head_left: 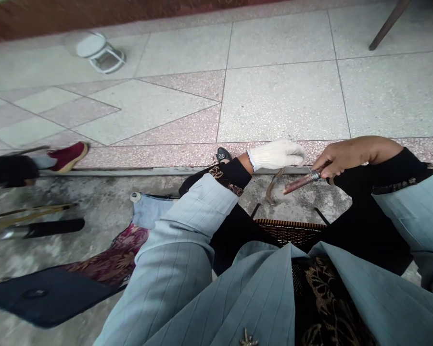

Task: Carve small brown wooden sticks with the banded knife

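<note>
My left hand [279, 154], in a white knitted glove, is in front of me with its fingers curled. What lies inside them is hidden. Just below the glove shows a curved, rusty-brown strip like a hooked blade [273, 188]; whether the glove grips it is unclear. My bare right hand [350, 156] is closed around a brown wooden handle [299, 183] that points down and to the left. Thin metal wire [315, 175] is wound about the handle near my fingers, and a loose end sticks up.
Below my hands is a woven wicker edge [288, 230] between my knees. To the left lie a dark blue flat piece [57, 293], patterned maroon cloth [119, 252] and a black-gripped tool [54, 228]. Another person's red shoe [69, 156] rests by the step; a white stool [99, 50] stands beyond.
</note>
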`<action>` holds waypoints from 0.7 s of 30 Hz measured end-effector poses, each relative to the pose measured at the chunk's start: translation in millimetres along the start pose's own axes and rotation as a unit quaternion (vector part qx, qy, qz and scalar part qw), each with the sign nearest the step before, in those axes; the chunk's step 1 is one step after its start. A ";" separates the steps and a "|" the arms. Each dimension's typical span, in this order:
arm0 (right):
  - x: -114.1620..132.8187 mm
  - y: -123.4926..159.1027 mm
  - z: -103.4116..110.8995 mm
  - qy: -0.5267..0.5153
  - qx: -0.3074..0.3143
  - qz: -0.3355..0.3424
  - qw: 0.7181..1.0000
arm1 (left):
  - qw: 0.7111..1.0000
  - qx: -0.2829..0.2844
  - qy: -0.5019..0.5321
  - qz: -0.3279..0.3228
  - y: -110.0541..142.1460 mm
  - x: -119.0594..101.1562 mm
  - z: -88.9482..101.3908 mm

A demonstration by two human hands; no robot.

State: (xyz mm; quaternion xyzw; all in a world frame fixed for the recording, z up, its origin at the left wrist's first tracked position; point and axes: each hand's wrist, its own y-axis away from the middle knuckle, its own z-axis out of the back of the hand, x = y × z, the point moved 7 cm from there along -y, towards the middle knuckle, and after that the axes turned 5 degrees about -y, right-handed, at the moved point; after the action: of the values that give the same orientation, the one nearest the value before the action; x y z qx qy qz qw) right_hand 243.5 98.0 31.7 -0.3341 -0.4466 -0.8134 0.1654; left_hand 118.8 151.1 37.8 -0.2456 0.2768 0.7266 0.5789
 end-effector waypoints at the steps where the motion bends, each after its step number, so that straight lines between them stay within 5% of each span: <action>1: 2.8 4.1 1.8 -0.032 0.001 0.011 0.999 | 1.000 -0.006 0.028 0.010 -0.4 2.2 1.6; 7: 5.1 31.1 36.4 -0.192 -0.147 0.101 0.965 | 0.938 -0.141 0.299 0.102 4.3 32.1 11.8; 15: 12.4 39.2 53.1 -0.377 -0.312 0.201 0.849 | 0.863 -0.128 0.489 0.014 5.5 25.3 4.8; 21: 16.8 19.2 51.9 -0.449 -0.391 0.232 0.769 | 0.832 -0.140 0.535 0.040 -2.2 23.9 -4.6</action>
State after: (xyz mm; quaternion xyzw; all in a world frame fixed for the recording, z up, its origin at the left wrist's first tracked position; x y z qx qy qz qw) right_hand 262.8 131.4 74.8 -0.7908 -0.0222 -0.6114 -0.0153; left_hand 116.1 165.2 18.0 -0.6637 0.4479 0.5347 0.2702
